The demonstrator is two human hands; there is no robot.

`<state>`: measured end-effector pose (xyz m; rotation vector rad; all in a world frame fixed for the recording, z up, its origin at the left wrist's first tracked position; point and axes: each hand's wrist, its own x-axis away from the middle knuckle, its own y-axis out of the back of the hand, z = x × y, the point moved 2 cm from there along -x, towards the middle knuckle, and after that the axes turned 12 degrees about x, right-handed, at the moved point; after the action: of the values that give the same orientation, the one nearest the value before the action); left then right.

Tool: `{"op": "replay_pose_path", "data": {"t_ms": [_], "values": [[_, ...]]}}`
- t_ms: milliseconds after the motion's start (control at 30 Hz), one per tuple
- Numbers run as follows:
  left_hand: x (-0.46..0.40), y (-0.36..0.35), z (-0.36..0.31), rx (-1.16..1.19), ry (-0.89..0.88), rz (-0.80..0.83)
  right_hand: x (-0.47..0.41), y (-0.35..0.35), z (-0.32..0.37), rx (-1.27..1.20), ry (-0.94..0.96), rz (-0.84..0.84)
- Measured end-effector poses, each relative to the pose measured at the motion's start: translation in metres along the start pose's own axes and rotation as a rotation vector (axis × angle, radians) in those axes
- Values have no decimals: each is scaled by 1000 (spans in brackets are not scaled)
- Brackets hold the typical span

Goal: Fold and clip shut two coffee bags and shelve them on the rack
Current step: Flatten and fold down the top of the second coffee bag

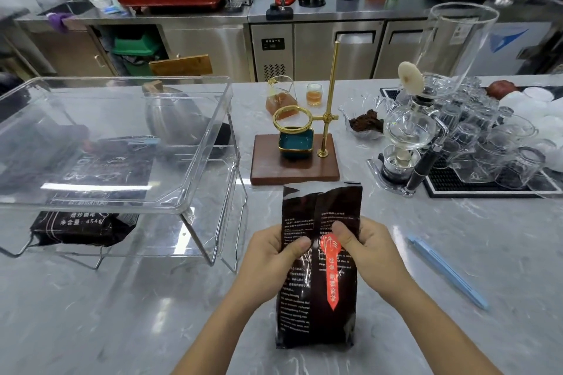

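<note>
Coffee bag (318, 265) black, glossy, red label; upright, top unfolded, fingers (297, 245) pinching.

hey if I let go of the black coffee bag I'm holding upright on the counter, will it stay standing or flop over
The coffee bag looks bulky below, so it would probably stand. Its top section looks flat and creased above the left hand and right hand, so that part will likely bend easily. The glossy film may be slightly slippery.
</note>
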<state>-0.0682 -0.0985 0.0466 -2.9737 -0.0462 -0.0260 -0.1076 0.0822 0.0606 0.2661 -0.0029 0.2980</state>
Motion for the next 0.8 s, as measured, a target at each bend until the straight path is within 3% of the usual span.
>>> {"op": "replay_pose_path", "data": {"t_ms": [133, 233, 300, 400, 667, 800], "values": [[0, 0, 8, 5, 85, -37, 1, 5, -17, 59, -91, 122], [5, -2, 17, 37, 130, -64, 4, 1, -29, 122, -116, 47], [8, -2, 21, 46, 132, -102, 7, -2, -31, 23, -136, 65], [9, 1, 27, 80, 129, -149, 12, -4, -33, -76, -151, 219], [8, 12, 20, 167, 225, 40, 7, -4, -32, -68, -140, 181], [3, 16, 10, 104, 313, 105, 2, 4, -25, -72, -147, 189]]}}
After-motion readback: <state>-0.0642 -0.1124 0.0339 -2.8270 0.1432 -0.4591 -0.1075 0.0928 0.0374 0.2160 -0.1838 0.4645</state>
